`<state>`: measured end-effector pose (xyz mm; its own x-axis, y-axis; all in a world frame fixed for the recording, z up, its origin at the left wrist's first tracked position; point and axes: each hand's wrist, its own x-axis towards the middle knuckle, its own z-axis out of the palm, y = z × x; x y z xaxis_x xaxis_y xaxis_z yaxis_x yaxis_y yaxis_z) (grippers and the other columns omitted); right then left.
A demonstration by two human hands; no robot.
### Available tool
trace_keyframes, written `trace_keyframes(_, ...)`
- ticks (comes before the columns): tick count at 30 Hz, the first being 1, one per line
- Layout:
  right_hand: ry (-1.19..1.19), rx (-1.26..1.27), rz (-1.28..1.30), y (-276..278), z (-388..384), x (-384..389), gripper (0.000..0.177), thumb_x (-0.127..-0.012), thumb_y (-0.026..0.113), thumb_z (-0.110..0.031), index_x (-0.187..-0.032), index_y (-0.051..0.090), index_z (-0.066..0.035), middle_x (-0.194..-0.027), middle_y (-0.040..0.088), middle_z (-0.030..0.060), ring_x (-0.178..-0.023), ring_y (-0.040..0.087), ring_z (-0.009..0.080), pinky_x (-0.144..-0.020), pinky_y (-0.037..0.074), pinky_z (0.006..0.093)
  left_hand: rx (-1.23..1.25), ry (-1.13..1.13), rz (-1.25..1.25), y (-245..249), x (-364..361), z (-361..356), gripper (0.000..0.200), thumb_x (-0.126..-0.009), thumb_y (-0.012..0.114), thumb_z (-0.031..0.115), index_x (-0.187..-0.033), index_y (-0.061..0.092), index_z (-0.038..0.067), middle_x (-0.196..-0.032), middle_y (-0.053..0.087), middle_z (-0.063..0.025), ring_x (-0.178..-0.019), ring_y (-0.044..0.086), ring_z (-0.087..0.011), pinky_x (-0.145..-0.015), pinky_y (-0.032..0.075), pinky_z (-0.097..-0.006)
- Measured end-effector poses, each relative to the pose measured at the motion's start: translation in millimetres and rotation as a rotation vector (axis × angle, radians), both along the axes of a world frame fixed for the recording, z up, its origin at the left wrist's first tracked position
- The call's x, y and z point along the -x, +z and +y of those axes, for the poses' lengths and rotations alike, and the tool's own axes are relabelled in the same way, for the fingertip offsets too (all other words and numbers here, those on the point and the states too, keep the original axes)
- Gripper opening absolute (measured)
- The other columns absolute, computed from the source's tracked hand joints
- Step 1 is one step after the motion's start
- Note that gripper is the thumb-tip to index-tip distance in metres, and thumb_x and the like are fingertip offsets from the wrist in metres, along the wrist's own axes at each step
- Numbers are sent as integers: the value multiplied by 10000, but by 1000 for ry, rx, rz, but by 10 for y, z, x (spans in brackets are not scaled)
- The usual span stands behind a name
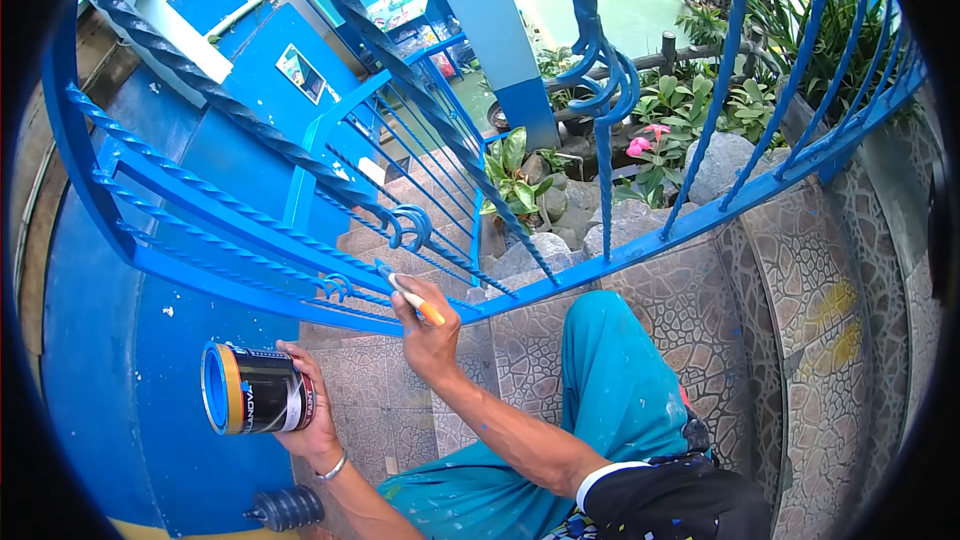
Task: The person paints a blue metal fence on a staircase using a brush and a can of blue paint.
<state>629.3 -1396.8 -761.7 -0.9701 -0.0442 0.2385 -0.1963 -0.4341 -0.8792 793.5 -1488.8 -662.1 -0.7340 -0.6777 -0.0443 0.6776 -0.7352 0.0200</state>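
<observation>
My left hand (312, 415) grips a black paint can (268, 392) with a gold rim, tilted on its side toward the left, blue paint showing at its mouth. A paintbrush (418, 302) with a white and orange handle is pinched in my right hand (432, 338). Its bristle end is against or very close to a twisted bar of the blue metal railing (540, 292); contact is hard to make out. Some twisted bars in the upper part, such as one dark bar (360, 25), look darker than the bright blue ones.
Stone-patterned steps (690, 310) lie under and beside my bent leg (615, 370). A blue wall (190, 280) stands at the left, with a dark ribbed object (288, 508) at its foot. Beyond the railing are grey rocks (720, 165), leafy plants (515, 175) and a pillar (490, 30).
</observation>
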Motion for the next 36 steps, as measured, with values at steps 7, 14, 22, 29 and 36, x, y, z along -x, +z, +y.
trace_keyframes(7, 326, 494, -335, 222, 120, -94, 376, -1057, 759, -155, -1384, 677, 11, -1249, 729, 105, -1109, 700, 176, -946, 574, 327, -1, 8, 4, 3, 7, -11, 793, -877, 794, 241, -1548, 460, -20, -1552, 520, -214, -1485, 460, -387, -1203, 445, -593)
trace_keyframes(14, 275, 739, -667, -477, -203, 157, 447, -1077, 733, -158, -1440, 605, 69, -1264, 727, 139, -1128, 689, 164, -984, 559, 295, 7, -10, -2, 3, -12, -16, 838, -873, 784, 286, -1573, 445, -25, -1542, 518, -219, -1476, 463, -380, -1200, 448, -587)
trace_keyframes(22, -132, 228, -644, -1508, -102, 102, 342, -1045, 723, -63, -1370, 700, 39, -1253, 756, 143, -1146, 706, 196, -1002, 557, 336, 46, 11, -1, 9, -31, 15, 860, -892, 774, 294, -1601, 422, -40, -1534, 507, -231, -1471, 460, -378, -1201, 453, -574)
trace_keyframes(29, 169, 172, -443, -503, -11, -116, 380, -1047, 765, -143, -1382, 701, 25, -1258, 736, 102, -1105, 680, 169, -972, 552, 325, 12, 10, 6, 8, -48, -8, 833, -884, 792, 273, -1579, 445, -29, -1549, 509, -219, -1474, 460, -392, -1202, 451, -588)
trace_keyframes(36, 350, 582, -429, -556, -34, 30, 447, -1064, 759, -219, -1415, 648, 34, -1251, 731, 96, -1082, 695, 156, -954, 570, 289, -24, 27, 12, 8, -34, -9, 810, -870, 798, 272, -1548, 467, -20, -1556, 508, -216, -1476, 460, -398, -1191, 454, -597)
